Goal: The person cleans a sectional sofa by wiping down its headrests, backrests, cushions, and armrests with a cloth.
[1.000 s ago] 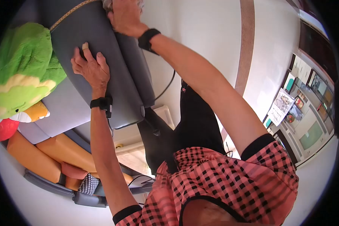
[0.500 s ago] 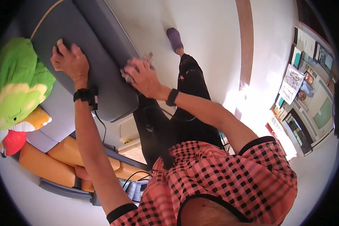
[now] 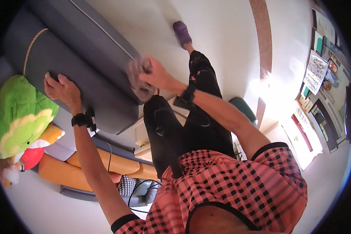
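Observation:
My left hand (image 3: 64,91) lies on the dark grey sofa cushion (image 3: 101,103), its fingers spread and pressed to the surface. What looks like a tan wrap covers one of its fingertips. Over the cushion's outer edge, my right hand (image 3: 156,74) is curled round a greyish, see-through-looking thing (image 3: 136,80). Motion smears that thing and the fingertips, so its kind cannot be made out. Black bands with small devices are strapped to both wrists. Beyond the left hand, a braided cord (image 3: 32,46) crosses the grey upholstery.
A green plush toy (image 3: 17,117) sits left of my left hand, with orange and red plush beside it. Orange cushions (image 3: 101,163) and black cables (image 3: 134,191) lie below. One purple shoe (image 3: 181,33) stands on the pale floor. A dark green stool-like object (image 3: 243,110) is behind my leg.
The view has shifted, so the cushion and plush toys appear lower. My right hand's fingers, looser before, are now more curled. My left hand stays spread on the cushion.

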Demonstrator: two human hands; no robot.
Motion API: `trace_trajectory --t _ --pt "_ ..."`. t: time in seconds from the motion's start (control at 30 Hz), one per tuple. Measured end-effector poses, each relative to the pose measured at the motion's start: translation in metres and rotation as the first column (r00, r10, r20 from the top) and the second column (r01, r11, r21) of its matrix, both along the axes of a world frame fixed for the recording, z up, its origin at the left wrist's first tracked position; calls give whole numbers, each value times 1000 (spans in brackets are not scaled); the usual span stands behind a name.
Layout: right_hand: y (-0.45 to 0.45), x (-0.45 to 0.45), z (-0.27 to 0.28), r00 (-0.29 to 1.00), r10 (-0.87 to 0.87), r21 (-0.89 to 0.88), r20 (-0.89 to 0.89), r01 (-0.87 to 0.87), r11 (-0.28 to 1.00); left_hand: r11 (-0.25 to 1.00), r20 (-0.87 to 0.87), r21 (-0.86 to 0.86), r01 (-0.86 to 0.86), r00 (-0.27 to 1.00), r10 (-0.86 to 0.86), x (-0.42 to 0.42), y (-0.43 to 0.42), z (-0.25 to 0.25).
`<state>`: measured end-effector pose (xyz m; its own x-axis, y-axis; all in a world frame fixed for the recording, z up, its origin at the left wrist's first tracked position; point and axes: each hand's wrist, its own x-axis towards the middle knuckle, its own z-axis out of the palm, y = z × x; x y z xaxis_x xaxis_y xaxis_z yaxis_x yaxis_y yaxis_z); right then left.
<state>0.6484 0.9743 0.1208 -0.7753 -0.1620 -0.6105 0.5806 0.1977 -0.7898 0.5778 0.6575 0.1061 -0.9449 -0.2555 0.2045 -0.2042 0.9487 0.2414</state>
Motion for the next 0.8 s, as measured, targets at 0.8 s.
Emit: trace_trajectory --t 0.8 --pt "-19 65 -120 986 -93 181 -141 118 976 1000 146 2 -26 989 25 -4 17 24"
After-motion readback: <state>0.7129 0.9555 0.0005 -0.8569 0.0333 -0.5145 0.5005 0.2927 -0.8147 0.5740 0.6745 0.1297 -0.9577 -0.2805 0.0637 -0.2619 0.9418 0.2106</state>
